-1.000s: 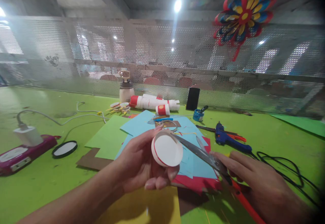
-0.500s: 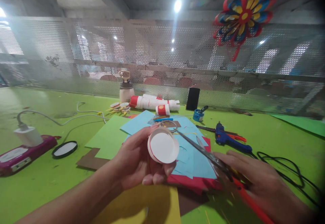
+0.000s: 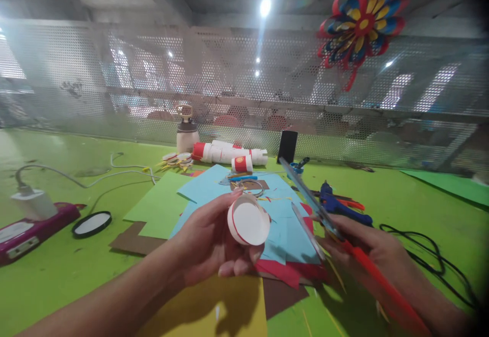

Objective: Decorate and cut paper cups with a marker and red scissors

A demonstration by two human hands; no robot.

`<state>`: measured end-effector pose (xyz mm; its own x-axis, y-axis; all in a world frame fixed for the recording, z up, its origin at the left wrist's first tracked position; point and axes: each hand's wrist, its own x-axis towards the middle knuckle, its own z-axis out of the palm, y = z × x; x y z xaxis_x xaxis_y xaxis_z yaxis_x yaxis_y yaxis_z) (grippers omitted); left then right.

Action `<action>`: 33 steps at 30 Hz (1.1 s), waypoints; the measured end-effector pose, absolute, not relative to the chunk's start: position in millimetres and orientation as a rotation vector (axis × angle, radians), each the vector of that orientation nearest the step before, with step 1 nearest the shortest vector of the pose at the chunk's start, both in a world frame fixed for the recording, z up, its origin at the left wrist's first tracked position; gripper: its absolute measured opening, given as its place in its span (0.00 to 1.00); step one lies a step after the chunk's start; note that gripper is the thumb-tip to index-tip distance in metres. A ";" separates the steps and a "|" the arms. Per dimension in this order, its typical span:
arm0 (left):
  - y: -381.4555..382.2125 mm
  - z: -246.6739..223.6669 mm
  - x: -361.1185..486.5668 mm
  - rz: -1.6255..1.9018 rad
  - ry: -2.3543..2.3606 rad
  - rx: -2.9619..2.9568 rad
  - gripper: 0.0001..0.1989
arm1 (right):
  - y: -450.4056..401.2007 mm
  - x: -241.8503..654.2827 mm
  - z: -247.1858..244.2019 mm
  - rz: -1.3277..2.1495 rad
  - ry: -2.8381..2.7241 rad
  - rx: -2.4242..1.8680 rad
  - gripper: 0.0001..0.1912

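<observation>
The upper metal blade of the red-handled scissors [image 3: 376, 270] has swung up and away from the short paper cup [image 3: 250, 221], leaving the rim clear of it, so no cut seems under way there. The left hand [image 3: 204, 240] curls around the cup, its white inside facing the wearer, above the blue paper [image 3: 208, 186]. The right hand [image 3: 397, 260] grips the scissors; how wide their blades part is unclear.

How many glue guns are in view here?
1: a blue glue gun, lying on the green table just beyond the right hand. No other shows, though the hands could be hiding something.
</observation>
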<state>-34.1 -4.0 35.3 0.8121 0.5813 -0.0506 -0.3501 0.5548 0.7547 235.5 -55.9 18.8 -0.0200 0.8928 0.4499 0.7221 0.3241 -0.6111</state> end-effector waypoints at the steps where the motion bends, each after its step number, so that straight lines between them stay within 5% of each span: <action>1: -5.2 33.2 -31.8 0.537 0.325 0.805 0.25 | -57.4 233.2 20.8 0.333 -1.769 -1.448 0.18; 9: -15.6 14.4 -11.6 0.234 0.475 0.725 0.35 | -67.3 203.5 31.0 0.788 -1.626 -1.172 0.18; 15: -18.8 9.2 -7.8 0.192 0.478 0.720 0.31 | -65.6 193.3 17.5 0.963 -1.625 -0.960 0.18; 19: -18.5 8.7 -7.9 0.197 0.438 0.737 0.28 | -63.2 194.4 9.8 0.970 -1.667 -0.907 0.24; 33: -19.5 10.1 -6.3 0.186 0.455 0.748 0.36 | -70.0 190.4 21.0 0.885 -1.615 -0.920 0.17</action>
